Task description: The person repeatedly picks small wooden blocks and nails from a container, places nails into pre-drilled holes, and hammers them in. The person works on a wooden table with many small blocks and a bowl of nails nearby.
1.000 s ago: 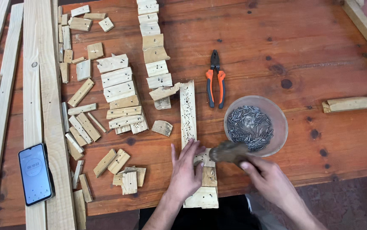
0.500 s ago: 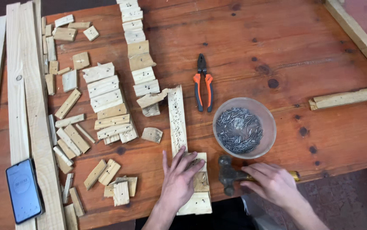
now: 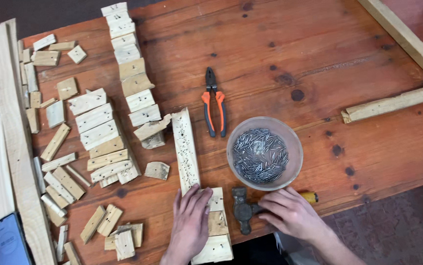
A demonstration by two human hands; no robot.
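My left hand (image 3: pixel 189 222) lies flat, fingers spread, on the near end of a long pale wooden strip (image 3: pixel 184 145) dotted with small holes, beside short wooden blocks (image 3: pixel 217 223) lined up at the table's front edge. My right hand (image 3: pixel 290 213) is curled over the handle of a hammer (image 3: pixel 243 212). The hammer lies on the table with its dark head just right of the blocks and its yellow handle end (image 3: pixel 311 197) poking out past my fingers. A clear bowl (image 3: pixel 295 140) full of nails stands just beyond the hammer.
Orange-handled pliers (image 3: pixel 214 105) lie beyond the bowl. Several short wood offcuts (image 3: pixel 98 132) are laid in rows on the left of the red-brown table (image 3: pixel 280 49). Long planks (image 3: pixel 5 137) and a phone (image 3: pixel 6 243) are at the far left, a rough slat (image 3: pixel 393 103) at the right.
The hammer, raised and blurred over the blocks a second ago, now lies on the table under my right hand. My left hand stays on the strip. The view has drifted, so everything sits further left.
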